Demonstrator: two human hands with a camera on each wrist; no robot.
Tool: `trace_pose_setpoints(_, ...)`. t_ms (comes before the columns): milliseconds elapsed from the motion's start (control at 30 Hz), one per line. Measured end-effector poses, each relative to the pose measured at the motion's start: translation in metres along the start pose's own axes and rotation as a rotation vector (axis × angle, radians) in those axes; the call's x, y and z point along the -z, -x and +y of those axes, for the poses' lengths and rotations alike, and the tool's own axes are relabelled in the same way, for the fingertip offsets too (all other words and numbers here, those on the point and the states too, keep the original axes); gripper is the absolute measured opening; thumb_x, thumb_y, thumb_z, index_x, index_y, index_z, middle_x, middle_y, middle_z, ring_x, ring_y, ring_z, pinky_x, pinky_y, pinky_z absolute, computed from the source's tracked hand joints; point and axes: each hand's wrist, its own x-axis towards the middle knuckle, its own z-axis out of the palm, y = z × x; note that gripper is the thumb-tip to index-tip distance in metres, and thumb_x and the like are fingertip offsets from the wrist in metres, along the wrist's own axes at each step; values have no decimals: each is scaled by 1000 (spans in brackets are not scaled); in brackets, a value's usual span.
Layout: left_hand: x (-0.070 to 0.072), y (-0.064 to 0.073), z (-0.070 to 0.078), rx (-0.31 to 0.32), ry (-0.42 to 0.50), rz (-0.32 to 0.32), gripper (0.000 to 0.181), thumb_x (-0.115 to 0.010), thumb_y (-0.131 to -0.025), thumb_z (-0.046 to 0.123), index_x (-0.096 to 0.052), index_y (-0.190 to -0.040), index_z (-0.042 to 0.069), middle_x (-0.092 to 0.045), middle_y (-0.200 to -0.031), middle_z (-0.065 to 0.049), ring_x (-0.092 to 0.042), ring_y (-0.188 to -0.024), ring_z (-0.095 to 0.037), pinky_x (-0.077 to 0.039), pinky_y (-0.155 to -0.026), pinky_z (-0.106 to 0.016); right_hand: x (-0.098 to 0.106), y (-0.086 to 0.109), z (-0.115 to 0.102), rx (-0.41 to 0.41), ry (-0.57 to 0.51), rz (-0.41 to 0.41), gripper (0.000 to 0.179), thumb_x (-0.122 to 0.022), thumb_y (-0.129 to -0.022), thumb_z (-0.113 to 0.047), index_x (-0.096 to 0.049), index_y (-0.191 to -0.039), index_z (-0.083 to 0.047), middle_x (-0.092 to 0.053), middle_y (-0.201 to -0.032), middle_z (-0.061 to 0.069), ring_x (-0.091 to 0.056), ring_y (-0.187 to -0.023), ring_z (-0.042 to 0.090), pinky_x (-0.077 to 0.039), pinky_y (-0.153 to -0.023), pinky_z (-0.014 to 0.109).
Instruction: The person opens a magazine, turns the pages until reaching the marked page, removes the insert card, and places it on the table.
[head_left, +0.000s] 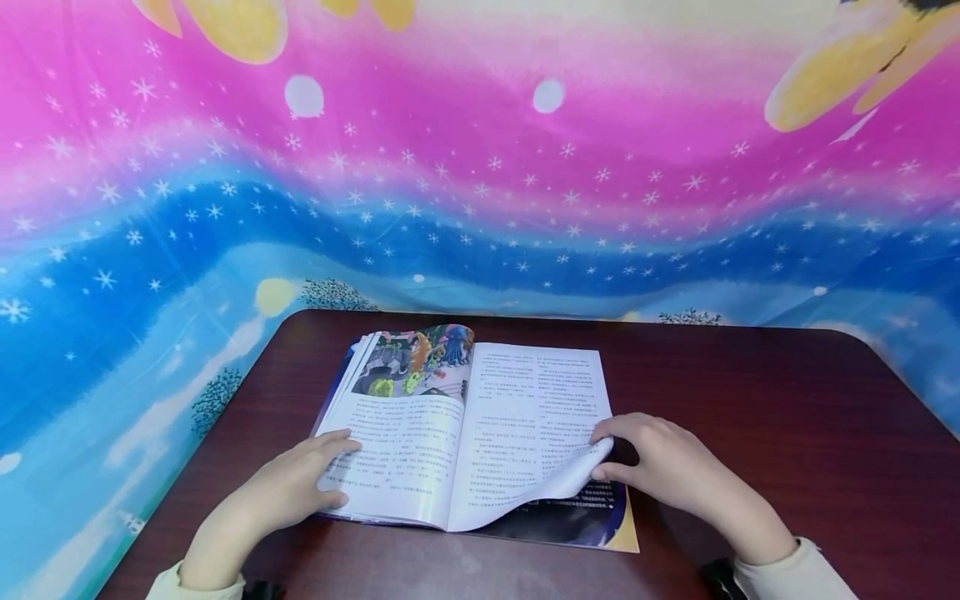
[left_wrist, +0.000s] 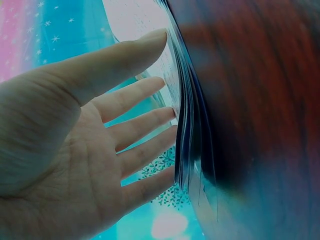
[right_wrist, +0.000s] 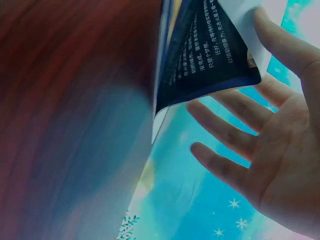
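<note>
A magazine point(head_left: 405, 446) lies open on the table, its left page showing a colourful picture point(head_left: 412, 367) above lines of print. My left hand point(head_left: 292, 483) rests at that page's outer edge, fingers fairly straight and spread. In the left wrist view, the thumb point(left_wrist: 135, 52) lies at the stacked page edges. At the other side, my right hand point(head_left: 667, 462) pinches the outer edge of the right page point(head_left: 525, 417) between thumb and fingers. The lower corner of this page curls up. Beneath it shows a dark page point(head_left: 555, 525) with white print, also visible in the right wrist view.
The dark reddish-brown table point(head_left: 750, 400) extends to both sides of the magazine. Behind it hangs a pink and blue cloth point(head_left: 480, 200) with snowflakes, close against the table's back edge.
</note>
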Motion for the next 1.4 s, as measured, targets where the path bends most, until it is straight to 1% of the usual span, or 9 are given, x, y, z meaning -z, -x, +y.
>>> trace_pose_setpoints(200,0,2,0,12,-4,-1,62,-85,-78,21,-60,-132,3,-49,-143,-23,-44,-133,-43,-39,-104,-58,2,-5,-6,47,3,60,32,-86,-77,-30,-71,-104,-20,-67,-108,-5,-62,-106,21,-52,-87,46)
trace_pose_setpoints(300,1,1,2,21,-11,-8,62,-85,-78,20,-60,-133,4,-49,-143,-22,-44,-132,-42,-40,-103,-58,5,-8,-10,59,-14,82,33,-86,-77,-31,-71,-104,-21,-67,-112,-2,-61,-111,24,-51,-90,48)
trace_pose_setpoints(433,3,-1,7,21,-23,-8,61,-85,-78,19,-61,-133,5,-53,-140,-20,-47,-130,-41,-40,-103,-58,10,-11,-14,107,-29,143,34,-87,-75,-31,-70,-103,-21,-67,-118,3,-57,-120,30,-48,-95,53)
trace_pose_setpoints(633,5,-1,16,39,-9,4,58,-83,-80,18,-61,-132,7,-60,-134,-14,-53,-127,-36,-42,-103,-55,15,-20,-21,174,-57,198,34,-87,-75,-31,-69,-102,-20,-67,-117,1,-55,-124,32,-44,-99,56)
trace_pose_setpoints(800,7,2,30,39,9,21,52,-82,-82,18,-64,-130,11,-64,-130,-9,-56,-124,-31,-44,-102,-52,18,-28,-29,195,-63,225,36,-90,-72,-29,-66,-99,-22,-66,-114,-2,-47,-132,34,-38,-105,59)
trace_pose_setpoints(967,8,6,50,-21,14,69,43,-79,-85,19,-68,-127,16,-67,-124,-1,-60,-120,-23,-48,-99,-48,19,-32,-37,195,-78,241,38,-90,-72,-28,-66,-100,-21,-64,-117,-2,-44,-135,33,-35,-107,57)
trace_pose_setpoints(1133,12,16,68,-134,7,140,41,-78,-87,19,-67,-126,19,-68,-121,0,-62,-116,-22,-49,-97,-48,22,-34,-44,200,-98,255,38,-90,-72,-29,-66,-101,-21,-63,-119,-3,-43,-136,30,-33,-109,55)
trace_pose_setpoints(1267,13,20,80,-175,24,221,42,-74,-91,25,-63,-132,23,-65,-126,3,-60,-118,-20,-49,-97,-49,24,-36,-49,216,-108,269,38,-89,-73,-32,-66,-102,-21,-63,-117,-5,-48,-129,25,-37,-106,51)
trace_pose_setpoints(1400,14,16,94,-227,53,293,45,-71,-93,28,-60,-136,24,-63,-130,6,-59,-121,-17,-50,-98,-47,27,-38,-55,230,-116,286,38,-88,-74,-33,-66,-102,-21,-63,-115,-7,-52,-121,21,-41,-101,47)
